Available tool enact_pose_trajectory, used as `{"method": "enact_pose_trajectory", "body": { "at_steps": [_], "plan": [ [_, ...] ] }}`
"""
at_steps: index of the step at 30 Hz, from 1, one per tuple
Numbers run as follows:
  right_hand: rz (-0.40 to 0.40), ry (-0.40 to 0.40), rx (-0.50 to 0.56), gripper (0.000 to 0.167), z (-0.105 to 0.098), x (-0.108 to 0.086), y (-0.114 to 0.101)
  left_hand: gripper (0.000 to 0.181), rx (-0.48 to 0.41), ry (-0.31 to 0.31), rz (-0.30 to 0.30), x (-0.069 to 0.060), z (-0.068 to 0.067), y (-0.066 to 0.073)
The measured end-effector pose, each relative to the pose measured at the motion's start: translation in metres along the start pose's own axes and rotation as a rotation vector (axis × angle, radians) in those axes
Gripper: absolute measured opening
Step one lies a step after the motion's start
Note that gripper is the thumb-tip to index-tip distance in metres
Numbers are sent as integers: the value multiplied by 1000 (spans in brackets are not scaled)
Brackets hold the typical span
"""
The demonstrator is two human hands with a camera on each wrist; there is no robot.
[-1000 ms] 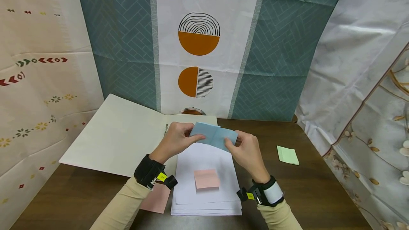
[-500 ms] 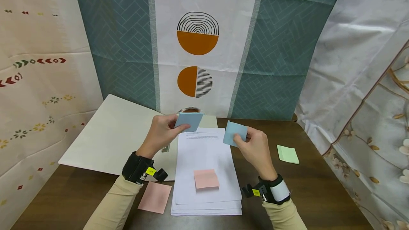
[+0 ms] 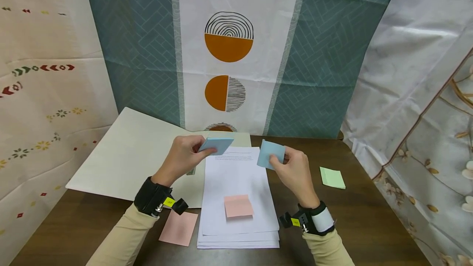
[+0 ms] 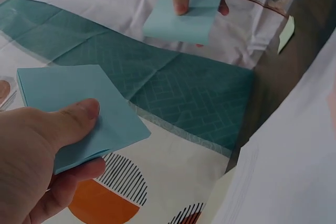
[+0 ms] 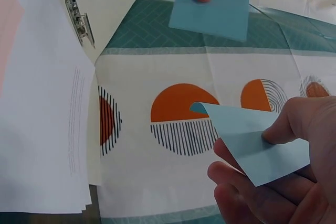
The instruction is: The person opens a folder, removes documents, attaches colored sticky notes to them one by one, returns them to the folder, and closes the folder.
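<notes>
Head view — left fingers [image 3: 210,151] pinch blue pad [image 3: 220,145], right fingers [image 3: 275,162] blue note [image 3: 270,151] — papers [image 3: 234,177] overlapping open binder [image 3: 142,157].

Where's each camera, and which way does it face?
Head: on the head, forward and down at the table; sleeves, left hand, right hand show.
Left wrist: on that wrist, past the blue pad to the cloth; both hands show.
Right wrist: on that wrist, past the blue paper to the cloth; both hands show.
Wrist views share pad, paper, cloth.

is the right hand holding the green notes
No, the right hand pinches a blue note; the green notes lie apart on the table.
</notes>
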State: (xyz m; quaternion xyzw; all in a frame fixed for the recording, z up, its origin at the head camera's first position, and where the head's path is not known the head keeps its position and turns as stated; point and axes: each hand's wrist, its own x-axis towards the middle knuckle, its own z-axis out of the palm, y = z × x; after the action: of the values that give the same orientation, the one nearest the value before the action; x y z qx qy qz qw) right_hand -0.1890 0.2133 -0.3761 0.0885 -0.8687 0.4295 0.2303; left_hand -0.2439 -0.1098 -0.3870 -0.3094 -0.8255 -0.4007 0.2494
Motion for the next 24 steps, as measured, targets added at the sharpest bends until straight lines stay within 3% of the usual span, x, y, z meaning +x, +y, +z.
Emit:
{"method": "enact_pose_trajectory", "body": {
  "at_steps": [9,18,24],
  "plan": [
    [11,23,-39,12,-2,2,0,28,57,-32,39,-17,-15,-13],
    [12,15,-34,10,-1,5,3,27,140,-12,85,-36,-39,-27],
    [17,31,-47,9,-3,5,8,24,131,-151,92,-38,-47,-31]
  ]
}}
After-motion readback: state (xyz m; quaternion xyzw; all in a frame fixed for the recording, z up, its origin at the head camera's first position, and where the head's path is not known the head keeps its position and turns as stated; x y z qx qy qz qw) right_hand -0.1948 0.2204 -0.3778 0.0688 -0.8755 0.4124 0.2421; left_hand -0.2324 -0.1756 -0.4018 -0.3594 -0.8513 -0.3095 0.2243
